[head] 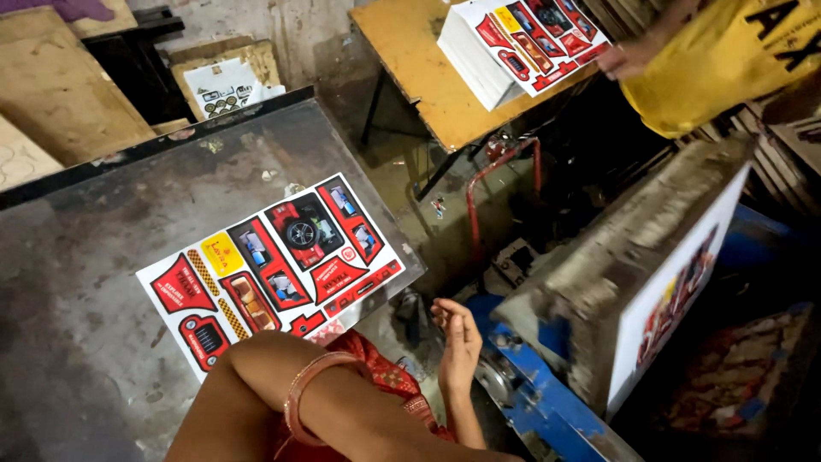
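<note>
A printed sheet [282, 261] of red, black and yellow box shapes lies flat on a dark metal table [103, 282], close to its near right corner. My left hand [227, 398] bends down at the wrist over the sheet's near edge, with a thin bangle on the wrist. Its fingers run out of view at the bottom. My right hand [459, 340] is raised over the gap between the table and a machine. Its fingers are loosely curled and apart, and it holds nothing.
A blue-framed machine [547, 393] with a grimy slab [616, 257] holding another printed sheet stands at the right. Behind it, a person in a yellow shirt [710, 60] rests a hand [620, 60] on a stack of sheets [513, 43] on a yellow table. Wooden boards lean at top left.
</note>
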